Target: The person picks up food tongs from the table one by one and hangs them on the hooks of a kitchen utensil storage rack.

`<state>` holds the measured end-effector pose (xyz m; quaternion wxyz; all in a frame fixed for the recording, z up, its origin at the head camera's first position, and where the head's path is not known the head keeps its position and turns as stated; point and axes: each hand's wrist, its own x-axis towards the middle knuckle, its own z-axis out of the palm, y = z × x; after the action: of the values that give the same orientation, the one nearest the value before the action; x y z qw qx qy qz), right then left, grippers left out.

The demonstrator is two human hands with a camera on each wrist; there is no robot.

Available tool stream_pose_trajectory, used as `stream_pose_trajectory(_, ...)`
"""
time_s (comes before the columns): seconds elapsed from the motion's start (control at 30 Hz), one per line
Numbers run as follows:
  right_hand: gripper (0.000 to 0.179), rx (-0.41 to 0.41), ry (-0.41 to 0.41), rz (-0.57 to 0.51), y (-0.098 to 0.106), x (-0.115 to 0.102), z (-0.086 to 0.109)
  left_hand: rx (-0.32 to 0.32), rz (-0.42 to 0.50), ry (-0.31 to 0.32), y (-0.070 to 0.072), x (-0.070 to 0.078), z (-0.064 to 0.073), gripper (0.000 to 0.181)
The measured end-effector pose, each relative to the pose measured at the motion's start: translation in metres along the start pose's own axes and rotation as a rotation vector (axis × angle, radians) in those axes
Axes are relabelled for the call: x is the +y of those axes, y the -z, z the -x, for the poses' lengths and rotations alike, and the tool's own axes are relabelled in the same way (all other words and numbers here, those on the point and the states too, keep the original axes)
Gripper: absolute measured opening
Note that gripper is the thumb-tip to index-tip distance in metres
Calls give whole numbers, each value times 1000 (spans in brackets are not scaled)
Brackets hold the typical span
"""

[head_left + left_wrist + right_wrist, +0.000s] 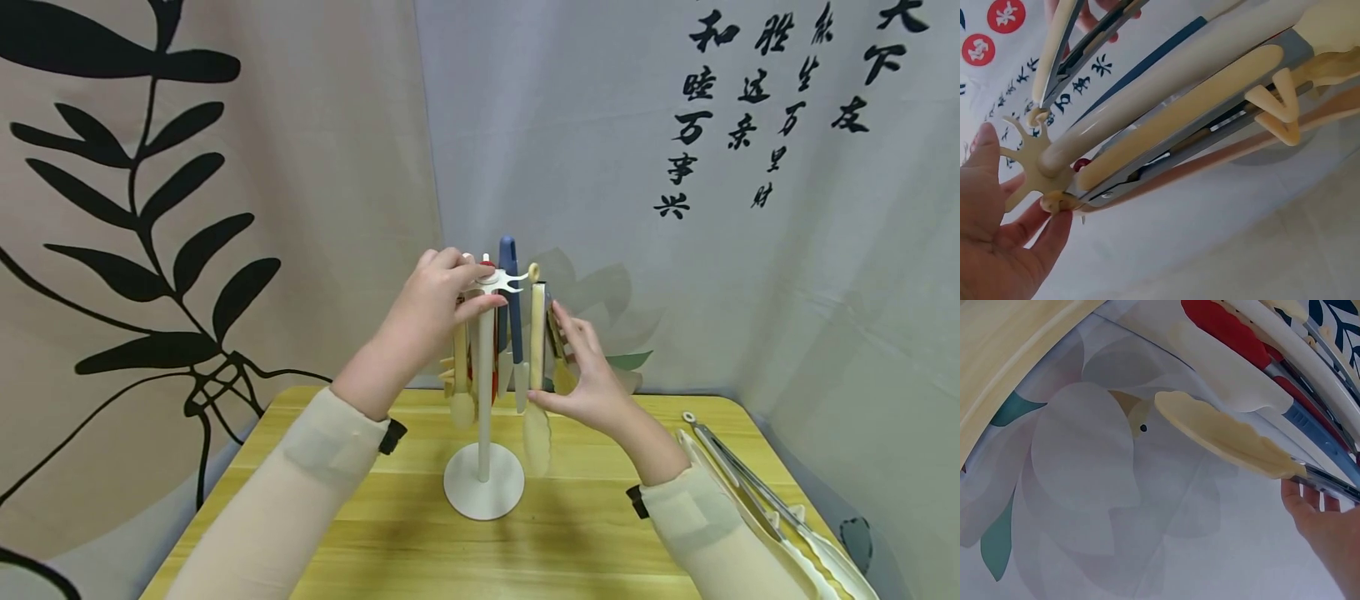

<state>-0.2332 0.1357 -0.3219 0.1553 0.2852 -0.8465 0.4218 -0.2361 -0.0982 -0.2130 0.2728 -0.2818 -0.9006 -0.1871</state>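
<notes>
A white utensil stand rises from a round base on the wooden table. My left hand grips its hooked top, fingertips by the loop of one hanging pair of tongs. Cream-and-metal tongs hang at the stand's right side, their end loop at a hook. My right hand holds these tongs by the arms, thumb at the front and fingers behind. The tongs' scalloped cream head points downward. Between hands hangs a blue-handled utensil with a pale head.
Red-headed tongs hang close to the pole, among other utensils. More long tongs lie along the table's right edge, beside my right sleeve. A printed cloth backdrop stands behind the table.
</notes>
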Motion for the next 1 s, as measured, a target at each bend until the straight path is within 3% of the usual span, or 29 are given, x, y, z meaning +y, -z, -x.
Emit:
stream_pose_trajectory(0.43,112,-33,-1,-42,-3,-4,-5,152,-16,-29,-10,0,0,47)
stream_pose_trajectory(0.67,105,-56,-9,-47,4,-35,-4,193,-27,-38,-14,0,-1,46)
stream_pose_trajectory(1.0,104,-69,-13,-67,1,-40,-6,219,-73,-25,-17,2,0,45)
